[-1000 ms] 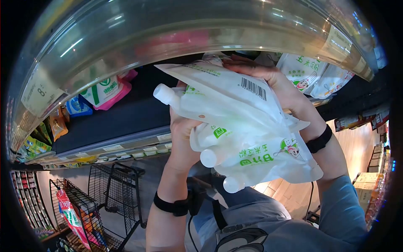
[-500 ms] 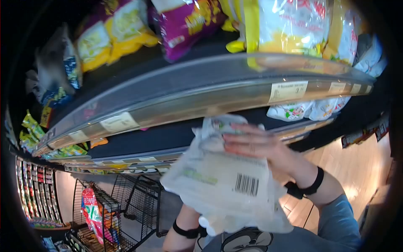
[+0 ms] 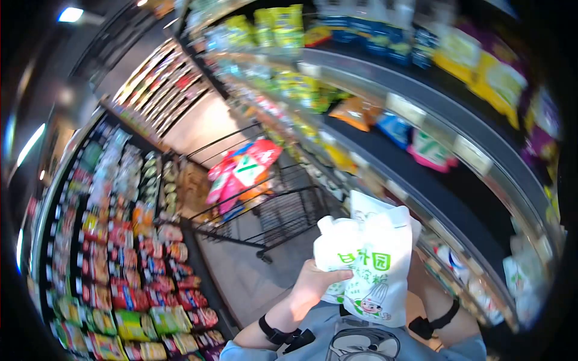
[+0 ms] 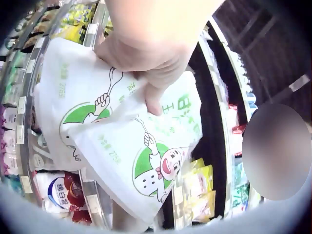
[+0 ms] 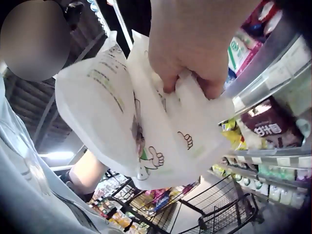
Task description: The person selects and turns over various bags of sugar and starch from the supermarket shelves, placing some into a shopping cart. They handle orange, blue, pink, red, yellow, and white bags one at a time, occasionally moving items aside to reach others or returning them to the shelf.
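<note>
While I stand in the aisle, my left hand (image 3: 313,280) curls its fingers round the near face of the white pouches (image 3: 367,265), thumb pressing into the printed front; the left wrist view shows that thumb (image 4: 152,100) dug in between two overlapping pouches (image 4: 131,146). They stand roughly upright against my chest, long axis running up and down, spouted tops uppermost, directly between my two hands. To the right, my right hand (image 5: 195,48) pinches the stack from behind, fingertips folded into the plastic; from the head view it is hidden behind the pouches, only the banded wrist showing. Both hands touch the stack, so neither is nearer. Up and to the left of it stands the wire cart (image 3: 271,204), holding red and pink bags (image 3: 241,171). Rightward, the shelf (image 3: 457,198) carries more packets.
</note>
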`<state>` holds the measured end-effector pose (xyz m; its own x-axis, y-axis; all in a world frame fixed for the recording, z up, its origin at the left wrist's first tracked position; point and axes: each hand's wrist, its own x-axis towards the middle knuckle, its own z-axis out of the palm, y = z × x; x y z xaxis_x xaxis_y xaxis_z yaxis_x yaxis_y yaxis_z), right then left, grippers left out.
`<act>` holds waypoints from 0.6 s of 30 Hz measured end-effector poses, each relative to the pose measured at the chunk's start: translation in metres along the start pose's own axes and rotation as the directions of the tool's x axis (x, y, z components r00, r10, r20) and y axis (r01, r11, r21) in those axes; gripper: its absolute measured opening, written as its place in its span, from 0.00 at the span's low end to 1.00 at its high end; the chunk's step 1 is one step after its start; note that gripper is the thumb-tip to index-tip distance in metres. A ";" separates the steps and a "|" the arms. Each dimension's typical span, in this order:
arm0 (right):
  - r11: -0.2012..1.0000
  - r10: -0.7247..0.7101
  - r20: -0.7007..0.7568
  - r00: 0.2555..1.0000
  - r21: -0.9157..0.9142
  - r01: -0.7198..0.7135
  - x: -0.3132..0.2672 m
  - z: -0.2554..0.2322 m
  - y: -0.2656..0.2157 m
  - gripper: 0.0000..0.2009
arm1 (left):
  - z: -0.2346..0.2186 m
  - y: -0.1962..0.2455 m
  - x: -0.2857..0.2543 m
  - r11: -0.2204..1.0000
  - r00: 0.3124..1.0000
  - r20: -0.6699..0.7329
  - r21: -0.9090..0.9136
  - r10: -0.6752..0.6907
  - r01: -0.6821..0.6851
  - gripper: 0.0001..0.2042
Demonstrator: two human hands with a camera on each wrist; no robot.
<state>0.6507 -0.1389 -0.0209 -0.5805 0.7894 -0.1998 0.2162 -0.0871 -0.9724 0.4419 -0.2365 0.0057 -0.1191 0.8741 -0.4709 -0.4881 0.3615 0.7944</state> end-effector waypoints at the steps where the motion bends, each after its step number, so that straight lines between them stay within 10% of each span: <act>1: 0.998 0.012 0.015 1.000 0.065 -0.013 0.013 0.013 0.012 0.15 | -0.013 0.010 -0.003 0.999 1.000 0.004 -0.049 -0.002 0.003 0.19; 6: 0.985 0.047 0.049 0.998 0.162 -0.054 0.080 0.085 -0.003 0.13 | -0.091 0.042 0.004 0.979 1.000 -0.027 -0.205 0.010 -0.015 0.18; 10: 0.954 -0.204 0.145 0.968 0.250 0.164 0.147 0.156 -0.024 0.10 | -0.181 0.072 0.026 0.929 1.000 -0.025 -0.369 0.017 -0.025 0.18; 16: 0.972 -0.025 0.197 0.980 -0.226 0.070 0.281 0.275 -0.100 0.14 | -0.317 0.142 0.058 0.894 0.965 -0.236 -0.399 0.115 -0.204 0.23; 18: 0.995 -0.054 0.243 0.968 -0.066 0.072 0.334 0.317 -0.092 0.15 | -0.356 0.170 0.066 0.877 0.934 -0.349 -0.421 0.079 -0.232 0.23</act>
<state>0.1877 -0.0596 -0.0364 -0.7649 0.6212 -0.1702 0.2251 0.0102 -0.9743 0.0430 -0.2329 -0.0264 -0.4517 0.7317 -0.5105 -0.7642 -0.0220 0.6446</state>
